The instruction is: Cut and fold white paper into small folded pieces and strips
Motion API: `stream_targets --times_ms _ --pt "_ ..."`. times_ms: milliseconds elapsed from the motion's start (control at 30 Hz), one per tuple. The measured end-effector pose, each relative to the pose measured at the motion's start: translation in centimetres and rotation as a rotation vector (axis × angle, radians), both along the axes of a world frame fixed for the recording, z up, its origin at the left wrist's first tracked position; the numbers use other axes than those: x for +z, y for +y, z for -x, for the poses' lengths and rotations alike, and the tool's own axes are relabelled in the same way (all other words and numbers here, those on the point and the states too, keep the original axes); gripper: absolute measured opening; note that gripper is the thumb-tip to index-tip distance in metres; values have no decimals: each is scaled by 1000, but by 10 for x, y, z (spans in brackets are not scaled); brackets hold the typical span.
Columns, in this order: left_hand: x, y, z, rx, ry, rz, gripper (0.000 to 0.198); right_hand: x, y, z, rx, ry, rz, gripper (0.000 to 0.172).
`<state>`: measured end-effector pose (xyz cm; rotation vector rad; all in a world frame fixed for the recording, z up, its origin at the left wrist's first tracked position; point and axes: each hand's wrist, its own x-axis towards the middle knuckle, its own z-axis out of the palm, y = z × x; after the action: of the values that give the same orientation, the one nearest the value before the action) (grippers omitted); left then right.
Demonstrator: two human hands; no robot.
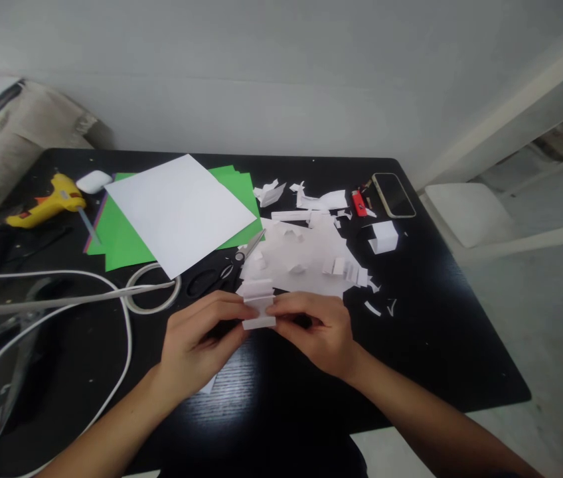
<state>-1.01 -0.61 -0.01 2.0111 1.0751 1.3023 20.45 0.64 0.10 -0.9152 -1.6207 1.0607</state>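
Between my two hands is a small folded piece of white paper (pixel 259 307), creased into several narrow panels. The fingertips of my left hand (pixel 202 335) pinch its left edge. On the other side, my right hand (pixel 319 328) pinches the right edge with thumb and fingers. Just beyond lies a larger white paper sheet (pixel 306 259) with small folded bits on it. Scissors (pixel 249 247) rest at its left side, blades pointing away. A small folded white paper box shape (pixel 384 237) stands to the right.
Green sheets (pixel 132 242) lie under a white sheet (pixel 182 206). A yellow glue gun (pixel 57 199), a tape roll (pixel 135 305) and a looping white cable (pixel 125 352) occupy the left. Paper scraps (pixel 328 200), a red lighter (pixel 359 203) and a phone (pixel 394 195) lie at the back right.
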Motion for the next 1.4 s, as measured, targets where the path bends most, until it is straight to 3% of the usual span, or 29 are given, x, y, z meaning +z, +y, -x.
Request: stream_targets --times_ms 200,400,667,900,1033,1400 --pt "-2 -1 1 -19 -15 7 23 -2 0 -1 -1 25 18 14" --pt "-5 -4 -3 55 -9 83 14 -2 -4 5 -26 115 293 2" --pt "-14 -9 -6 198 -40 171 14 -6 -8 15 -69 303 504 25" --pt "-12 -6 -17 191 -314 419 20 -7 -10 17 -105 301 475 37" --pt "-11 -4 -21 177 -432 468 26 -10 -11 18 -108 276 410 35" --pt "-16 -5 -17 187 -341 448 23 -10 -9 15 -88 200 386 18"
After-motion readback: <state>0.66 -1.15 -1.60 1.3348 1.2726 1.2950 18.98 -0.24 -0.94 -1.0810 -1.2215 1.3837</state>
